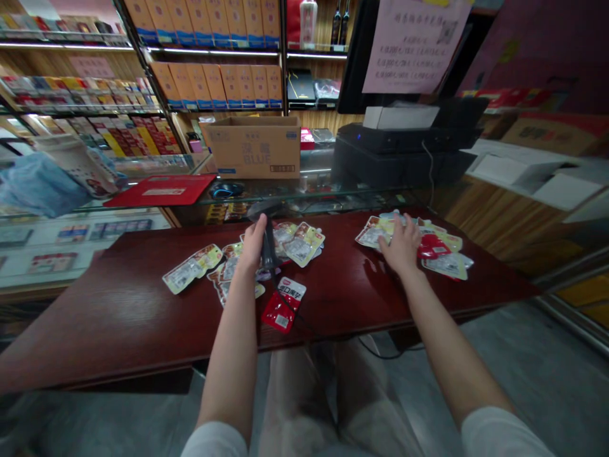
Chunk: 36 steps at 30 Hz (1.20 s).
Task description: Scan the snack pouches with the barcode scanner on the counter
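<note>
My left hand [253, 246] is closed around the side of a black handheld barcode scanner [269, 244], whose cable trails toward the table's front edge. Around and behind it lie several snack packets [299, 243] in yellow and brown, partly hidden by the hand. A red and white snack packet [284, 304] lies in front of the scanner. On the right, my right hand [402, 246] rests over a second pile of packets [375, 231], fingers apart, seemingly touching them. Beside that hand a red packet [432, 246] shows among the pale ones.
A dark red wooden table [128, 298] carries everything. Behind it, a glass counter holds a cardboard box [257, 149], a computer mouse [227, 190], a red folder [162, 190] and a black cash-register unit [404, 155]. A single packet [193, 268] lies left of the left pile.
</note>
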Available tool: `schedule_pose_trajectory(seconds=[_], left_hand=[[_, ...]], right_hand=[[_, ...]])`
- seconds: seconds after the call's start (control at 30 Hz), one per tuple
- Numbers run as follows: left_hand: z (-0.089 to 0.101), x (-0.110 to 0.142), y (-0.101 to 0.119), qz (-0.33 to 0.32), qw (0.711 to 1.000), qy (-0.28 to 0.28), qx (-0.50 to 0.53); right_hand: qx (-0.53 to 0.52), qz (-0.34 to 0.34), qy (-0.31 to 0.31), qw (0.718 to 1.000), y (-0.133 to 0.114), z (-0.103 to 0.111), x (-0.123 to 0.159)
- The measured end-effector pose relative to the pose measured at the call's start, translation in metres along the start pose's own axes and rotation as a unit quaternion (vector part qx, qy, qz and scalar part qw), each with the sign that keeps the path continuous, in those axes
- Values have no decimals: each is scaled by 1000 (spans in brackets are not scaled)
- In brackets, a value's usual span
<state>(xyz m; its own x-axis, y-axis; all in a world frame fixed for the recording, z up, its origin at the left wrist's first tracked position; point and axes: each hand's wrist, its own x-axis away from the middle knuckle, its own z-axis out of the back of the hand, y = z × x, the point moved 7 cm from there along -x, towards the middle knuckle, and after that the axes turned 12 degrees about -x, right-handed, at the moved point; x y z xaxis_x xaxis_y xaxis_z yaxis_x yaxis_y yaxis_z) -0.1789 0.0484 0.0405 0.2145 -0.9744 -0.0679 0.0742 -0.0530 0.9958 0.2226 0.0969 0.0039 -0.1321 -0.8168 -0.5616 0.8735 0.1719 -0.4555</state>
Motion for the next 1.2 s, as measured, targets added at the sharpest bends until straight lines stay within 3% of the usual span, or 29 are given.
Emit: schedule_pose_trajectory(seconds=[0.1, 0.23, 0.37, 0.53, 0.63, 0.73, 0.83, 1.0, 1.2], left_hand=[[3, 0, -1, -4, 1000, -15, 4], [3, -3, -4, -4, 998, -56, 17], [5, -6, -8, -4, 997, -64, 34], [2, -4, -7, -10, 997, -77, 25], [2, -3, -7, -14, 997, -76, 20], [2, -4, -8, -7, 997, -76, 16], [1, -4, -8, -2, 997, -80, 21], [-14, 2, -7, 16, 994, -104, 10], [-67, 21, -6, 1, 972, -233, -14]], right_hand=[[14, 14, -123, 992, -10, -22, 5], [-12, 16, -106, 994, -22, -28, 3], [-92, 86, -143, 982, -67, -50, -3], [-156, 26, -237, 959, -104, -101, -17], [-176, 3, -252, 952, -109, -124, -19], [-239, -27, -247, 939, -100, -132, -18], [-345, -87, -211, 910, -80, -124, -21], [-532, -181, -78, 824, -37, -83, -40], [-546, -214, 86, 805, 21, -39, -51]])
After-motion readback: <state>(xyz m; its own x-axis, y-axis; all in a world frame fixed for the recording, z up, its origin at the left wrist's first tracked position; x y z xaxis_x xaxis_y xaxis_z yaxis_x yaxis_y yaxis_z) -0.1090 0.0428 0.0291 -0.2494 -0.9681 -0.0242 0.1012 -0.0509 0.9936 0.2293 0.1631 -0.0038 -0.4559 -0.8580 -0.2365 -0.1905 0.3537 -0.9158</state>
